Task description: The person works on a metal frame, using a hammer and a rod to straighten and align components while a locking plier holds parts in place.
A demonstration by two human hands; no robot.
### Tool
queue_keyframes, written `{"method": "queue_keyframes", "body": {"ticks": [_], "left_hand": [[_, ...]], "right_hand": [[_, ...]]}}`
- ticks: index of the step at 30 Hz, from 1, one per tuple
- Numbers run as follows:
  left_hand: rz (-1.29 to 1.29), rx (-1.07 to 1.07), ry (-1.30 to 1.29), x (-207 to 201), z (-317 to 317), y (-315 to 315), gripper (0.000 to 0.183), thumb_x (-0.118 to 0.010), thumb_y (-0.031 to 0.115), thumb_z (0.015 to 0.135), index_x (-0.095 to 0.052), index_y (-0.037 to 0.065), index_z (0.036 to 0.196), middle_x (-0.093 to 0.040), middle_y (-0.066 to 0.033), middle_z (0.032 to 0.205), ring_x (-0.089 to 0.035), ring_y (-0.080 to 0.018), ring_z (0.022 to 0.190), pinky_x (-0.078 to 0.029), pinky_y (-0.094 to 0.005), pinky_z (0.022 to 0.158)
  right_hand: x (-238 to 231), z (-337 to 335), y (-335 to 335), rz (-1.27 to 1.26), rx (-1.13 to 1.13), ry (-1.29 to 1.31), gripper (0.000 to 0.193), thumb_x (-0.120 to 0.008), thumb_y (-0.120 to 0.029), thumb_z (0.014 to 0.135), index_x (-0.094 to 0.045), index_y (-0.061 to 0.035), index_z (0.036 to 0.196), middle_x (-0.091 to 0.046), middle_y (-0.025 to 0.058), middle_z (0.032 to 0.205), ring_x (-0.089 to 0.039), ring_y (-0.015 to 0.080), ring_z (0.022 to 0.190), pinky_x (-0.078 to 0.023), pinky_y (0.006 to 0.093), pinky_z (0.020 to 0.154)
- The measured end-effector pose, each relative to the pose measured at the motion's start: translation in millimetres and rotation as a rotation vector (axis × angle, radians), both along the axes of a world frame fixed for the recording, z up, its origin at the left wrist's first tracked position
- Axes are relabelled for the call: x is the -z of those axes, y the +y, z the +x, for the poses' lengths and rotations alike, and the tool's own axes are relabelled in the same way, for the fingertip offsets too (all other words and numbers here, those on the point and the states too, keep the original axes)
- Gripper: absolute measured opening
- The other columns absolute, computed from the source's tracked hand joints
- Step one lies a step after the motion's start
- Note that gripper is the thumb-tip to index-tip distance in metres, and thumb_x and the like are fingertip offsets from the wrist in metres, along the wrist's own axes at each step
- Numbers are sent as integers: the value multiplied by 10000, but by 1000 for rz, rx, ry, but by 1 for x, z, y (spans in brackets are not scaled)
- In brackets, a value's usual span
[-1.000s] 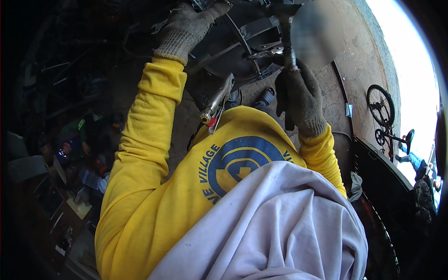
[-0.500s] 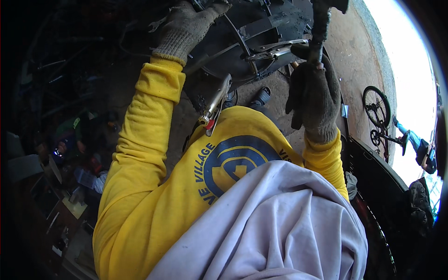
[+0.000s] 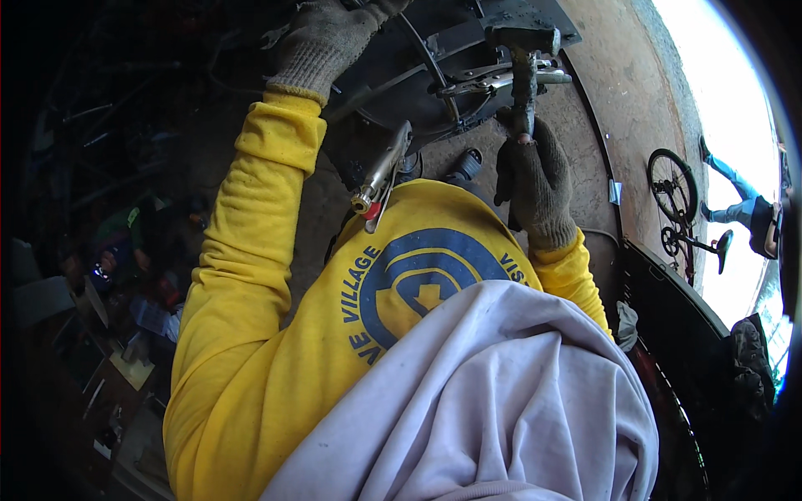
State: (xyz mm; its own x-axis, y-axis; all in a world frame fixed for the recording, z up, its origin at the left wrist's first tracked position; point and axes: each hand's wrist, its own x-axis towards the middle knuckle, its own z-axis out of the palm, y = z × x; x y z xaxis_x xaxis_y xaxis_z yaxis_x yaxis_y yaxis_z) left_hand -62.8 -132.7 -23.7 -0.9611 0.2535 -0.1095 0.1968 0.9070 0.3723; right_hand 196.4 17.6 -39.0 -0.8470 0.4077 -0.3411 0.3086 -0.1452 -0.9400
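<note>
Head view, from my end: dark metal workpiece (image 3: 393,108) sits at top centre, ahead of the wearer's body, with a curved bar (image 3: 422,54) running over it. Both hands gloved.

Right hand (image 3: 541,179) is wrapped round a hammer (image 3: 524,88), low on the handle, head pointing away from the wearer. In my view the hammer head overlaps the far right part of the workpiece; can't tell whether it touches or hangs above.

Left hand (image 3: 322,50) is at the top edge, over the left side of the work. Fingers run into shadow and out of frame, so I can't call grasping or resting. A forked metal tip (image 3: 274,36) shows just beside it; can't say if it's held.

Locking pliers (image 3: 480,83) lie across the bar, handles to the right, passing behind the hammer handle. A second pair (image 3: 384,171) stands at the near edge, screw end toward the wearer; I can't make out its bite.

My read: fit-up step, knocking clamped parts into line. Next move, I'd want the left side braced, the hammer head square over the high spot, and a short blow clear of the plier handles. Main risk I see: clipping those handles and popping the clamp.
</note>
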Motion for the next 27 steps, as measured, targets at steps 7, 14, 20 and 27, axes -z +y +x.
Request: {"method": "queue_keyframes", "body": {"ticks": [7, 14, 20, 27], "left_hand": [[193, 206, 222, 34, -14, -17, 857, -685, 738, 842, -632, -7, 1261, -697, -234, 1206, -672, -403, 1122, -553, -488, 920], [1504, 327, -215, -10, 46, -14, 416, -578, 253, 1067, -493, 53, 1422, -645, -126, 1198, -696, -245, 1018, -584, -303, 891], [1319, 473, -355, -59, 68, -19, 462, -658, 310, 1002, -557, 18, 1345, -685, -168, 1198, -703, -294, 1074, -558, -359, 975], [990, -142, -93, -97, 16, -107, 266, -677, 245, 975, -665, 20, 1117, -695, -110, 834, -729, -229, 687, -603, -310, 615]], "right_hand": [[0, 10, 2, -47, 141, 48, 387, -545, -278, 1073, -570, -35, 1373, -571, 8, 759, -523, 73, 550, -418, 226, 476], [-37, -24, 2, 25, 128, 170, 384, -573, -269, 1059, -571, -29, 1358, -590, 8, 784, -556, 62, 618, -469, 245, 538], [-65, -90, -30, 585, -187, 581, 410, -642, -270, 996, -572, -10, 1306, -705, 185, 898, -729, 317, 777, -586, 415, 692], [-54, -69, -8, 341, 0, 532, 413, -674, -265, 1000, -634, 31, 1284, -725, 145, 1074, -715, 202, 926, -571, 325, 801]]}}
